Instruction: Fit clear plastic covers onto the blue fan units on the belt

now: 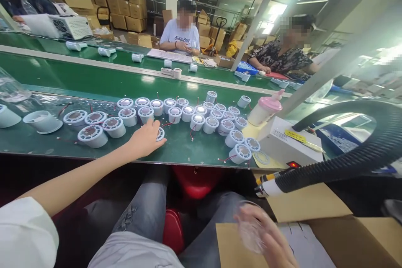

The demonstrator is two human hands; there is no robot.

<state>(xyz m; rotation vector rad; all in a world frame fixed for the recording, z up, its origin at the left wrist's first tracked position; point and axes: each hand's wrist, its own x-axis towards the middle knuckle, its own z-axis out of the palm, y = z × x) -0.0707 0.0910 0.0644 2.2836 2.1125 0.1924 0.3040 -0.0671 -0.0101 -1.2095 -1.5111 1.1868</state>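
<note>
My left hand (146, 139) reaches over the green bench, its fingers curled round a pale blue cylindrical housing (161, 134) with a slotted rim; most of that housing is hidden. Just past my fingertips stands a similar housing (145, 114) with a metal disc in its top. Several more such housings, such as one at the left (92, 135) and one at the right (240, 153), stand around, some with thin red wires. Low at the right, my right hand (266, 234), smeared by motion, holds a clear round plastic piece (250, 234) above the open cardboard box.
An open cardboard box (345, 240) lies low right. A black ridged hose (339, 165) arches from a white machine (289, 144) with a lit red switch. A pink-lidded bottle (265, 110) stands behind it. Two people (180, 35) (284, 52) sit across the green conveyor (125, 79).
</note>
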